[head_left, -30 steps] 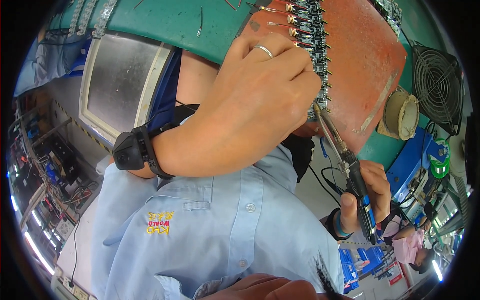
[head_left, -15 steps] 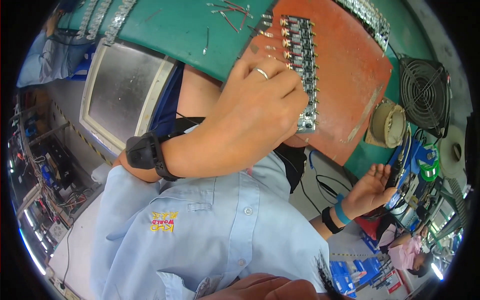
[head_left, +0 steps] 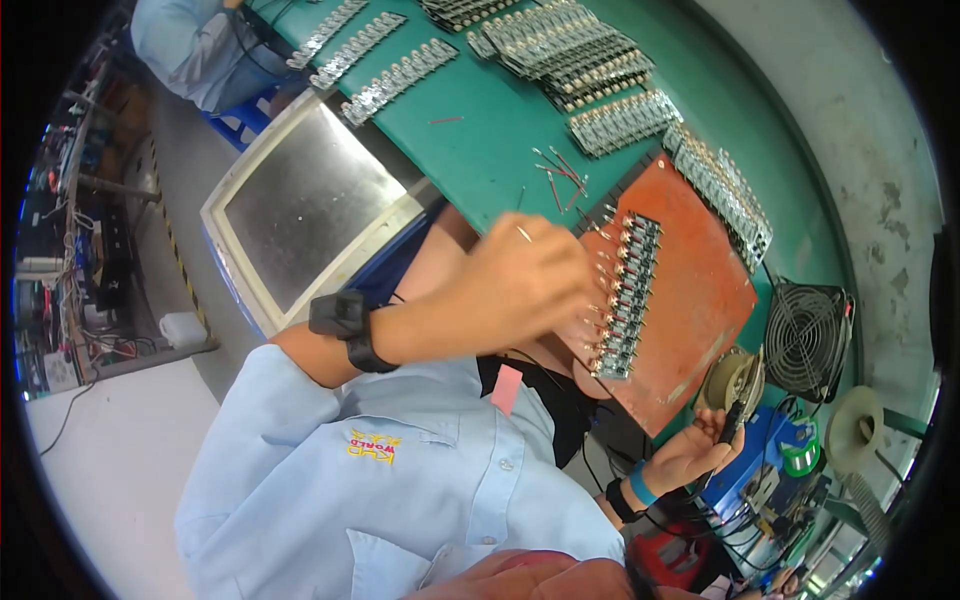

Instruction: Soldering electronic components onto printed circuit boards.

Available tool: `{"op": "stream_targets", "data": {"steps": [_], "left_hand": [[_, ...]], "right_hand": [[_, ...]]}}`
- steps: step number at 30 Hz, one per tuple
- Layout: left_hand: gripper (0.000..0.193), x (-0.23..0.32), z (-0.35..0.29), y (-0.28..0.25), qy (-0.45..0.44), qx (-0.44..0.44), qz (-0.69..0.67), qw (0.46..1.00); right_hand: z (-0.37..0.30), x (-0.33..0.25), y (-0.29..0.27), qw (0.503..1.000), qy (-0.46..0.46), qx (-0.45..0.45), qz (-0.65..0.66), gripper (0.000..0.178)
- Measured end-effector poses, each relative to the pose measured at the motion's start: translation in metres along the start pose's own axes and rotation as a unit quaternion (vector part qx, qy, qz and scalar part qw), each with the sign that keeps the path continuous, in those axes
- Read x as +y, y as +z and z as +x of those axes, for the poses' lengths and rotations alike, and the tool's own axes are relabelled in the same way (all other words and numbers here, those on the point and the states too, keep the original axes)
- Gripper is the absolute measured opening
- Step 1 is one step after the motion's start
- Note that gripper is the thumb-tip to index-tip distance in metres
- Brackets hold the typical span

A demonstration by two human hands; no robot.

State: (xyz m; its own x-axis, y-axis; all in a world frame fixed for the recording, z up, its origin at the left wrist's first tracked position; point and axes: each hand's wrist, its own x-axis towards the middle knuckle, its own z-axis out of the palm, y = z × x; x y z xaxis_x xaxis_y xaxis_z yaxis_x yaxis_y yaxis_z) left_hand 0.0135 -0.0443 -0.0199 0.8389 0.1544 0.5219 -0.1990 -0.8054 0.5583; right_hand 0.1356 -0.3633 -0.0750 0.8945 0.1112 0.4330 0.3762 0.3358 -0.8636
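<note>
A panel of small circuit boards (head_left: 627,295), with short wires along its left edge, lies on the orange-brown mat (head_left: 690,310). Blurred by motion, my left hand (head_left: 530,272) hovers just left of this panel, back upward and fingers curled. What its fingertips hold, if anything, is hidden. Lower right, my right hand (head_left: 690,450) grips a soldering iron (head_left: 737,408) by its black handle, beside a round tan holder (head_left: 722,382). Red and black wires (head_left: 562,180) lie loose on the green table (head_left: 480,160) beyond my left hand.
Stacked circuit panels (head_left: 570,50) cover the far table, with another row (head_left: 720,195) along the mat's far right edge. A black fan (head_left: 808,338) stands at right, near a blue device (head_left: 750,470). A framed stool top (head_left: 310,200) is at left. Another person's sleeve (head_left: 185,45) shows far left.
The view has shifted, bringing more of the far table and its stacked panels into sight. My left hand has come away from the panel, leftward. My right hand still holds the soldering iron.
</note>
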Motion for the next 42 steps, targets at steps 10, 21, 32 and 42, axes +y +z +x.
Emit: {"op": "stream_targets", "data": {"steps": [10, 21, 32, 42], "left_hand": [[0.010, -0.106, -0.011, -0.037, -0.200, 0.151, 0.209, 0.945], [0.012, -0.144, -0.008, -0.053, -0.257, 0.116, 0.275, 0.919], [0.010, -0.100, 0.030, -0.017, -0.044, 0.022, 0.167, 0.985], [0.007, -0.100, 0.032, -0.012, -0.018, -0.012, 0.232, 0.972]], "right_hand": [[0.002, 0.002, 0.006, 1.000, 0.020, -0.017, -0.002, 0.038], [0.000, 0.000, 0.010, 0.999, 0.010, -0.004, -0.043, 0.039], [0.001, -0.002, 0.015, 0.997, 0.018, 0.017, -0.067, 0.045], [0.001, 0.001, 0.011, 0.999, 0.017, -0.003, -0.048, 0.042]]}}
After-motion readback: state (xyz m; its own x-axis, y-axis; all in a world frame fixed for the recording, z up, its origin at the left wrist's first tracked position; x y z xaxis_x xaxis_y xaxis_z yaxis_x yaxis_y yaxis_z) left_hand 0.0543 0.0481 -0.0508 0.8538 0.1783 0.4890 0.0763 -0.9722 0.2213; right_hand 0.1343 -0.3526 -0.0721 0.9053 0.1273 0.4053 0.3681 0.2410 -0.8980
